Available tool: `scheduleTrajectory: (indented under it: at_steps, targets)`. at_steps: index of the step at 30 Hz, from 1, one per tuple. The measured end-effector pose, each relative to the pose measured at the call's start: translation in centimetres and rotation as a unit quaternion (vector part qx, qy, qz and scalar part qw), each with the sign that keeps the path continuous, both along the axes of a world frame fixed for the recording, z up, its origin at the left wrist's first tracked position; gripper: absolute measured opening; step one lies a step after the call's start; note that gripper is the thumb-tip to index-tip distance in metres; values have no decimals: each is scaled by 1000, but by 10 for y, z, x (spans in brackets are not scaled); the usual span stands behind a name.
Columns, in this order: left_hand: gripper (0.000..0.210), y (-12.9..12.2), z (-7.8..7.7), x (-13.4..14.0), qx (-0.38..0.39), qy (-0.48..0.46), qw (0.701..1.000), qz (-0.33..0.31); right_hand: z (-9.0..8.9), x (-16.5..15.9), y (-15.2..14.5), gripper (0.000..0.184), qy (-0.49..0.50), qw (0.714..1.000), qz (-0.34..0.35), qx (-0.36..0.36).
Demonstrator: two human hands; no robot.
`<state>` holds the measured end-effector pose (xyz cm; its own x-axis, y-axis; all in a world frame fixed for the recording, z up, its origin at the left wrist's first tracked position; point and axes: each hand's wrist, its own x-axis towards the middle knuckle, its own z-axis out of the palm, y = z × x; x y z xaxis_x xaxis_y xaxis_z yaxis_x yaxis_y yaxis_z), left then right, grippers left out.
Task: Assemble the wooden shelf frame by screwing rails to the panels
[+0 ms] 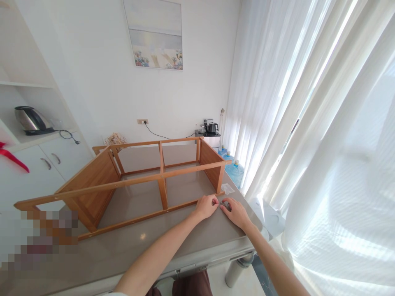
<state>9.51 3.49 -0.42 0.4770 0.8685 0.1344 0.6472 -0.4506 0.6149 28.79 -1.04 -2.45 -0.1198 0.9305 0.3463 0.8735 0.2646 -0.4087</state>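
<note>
A wooden shelf frame (162, 176) lies on its side across the grey-brown table (185, 230), with slats and two solid end panels. My left hand (207, 206) is by the frame's near right corner, thumb and fingers pinched together; whatever they hold is too small to name. Just to its right, my right hand (235, 211) rests low over the tabletop. Its thumb and fingers curl around small, dark metallic pieces (227, 204) that I cannot make out clearly. A crumpled clear plastic bag (227, 188) lies beyond my hands, beside the frame's corner.
Water jugs (235, 174) stand on the floor past the table's right end, near white curtains (308, 123). A black kettle (212, 127) sits on a small stand behind. Another kettle (32, 120) occupies the left shelf. A pixelated patch covers the table's left end.
</note>
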Motion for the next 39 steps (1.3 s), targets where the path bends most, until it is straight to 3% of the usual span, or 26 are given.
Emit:
scheduleTrajectory:
  at_steps: [7, 17, 24, 30, 39]
  targets:
    - [23, 1, -4, -12, -9, -89, 996, 25, 2, -4, 7, 24, 11, 999, 25, -26]
    - [27, -2, -8, -16, -38, -125, 991, 5, 6, -19, 2, 30, 54, 995, 70, -54]
    - [30, 0, 0, -16, -1, -107, 994, -3, 12, -9, 6, 43, 122, 992, 0, -45]
    - [25, 2, 7, -5, 39, -65, 997, -20, 14, -6, 12, 36, 145, 989, 6, -35]
    - [21, 2, 2, 4, 77, -30, 997, -13, 2, -8, 13, 27, 147, 989, 3, -7]
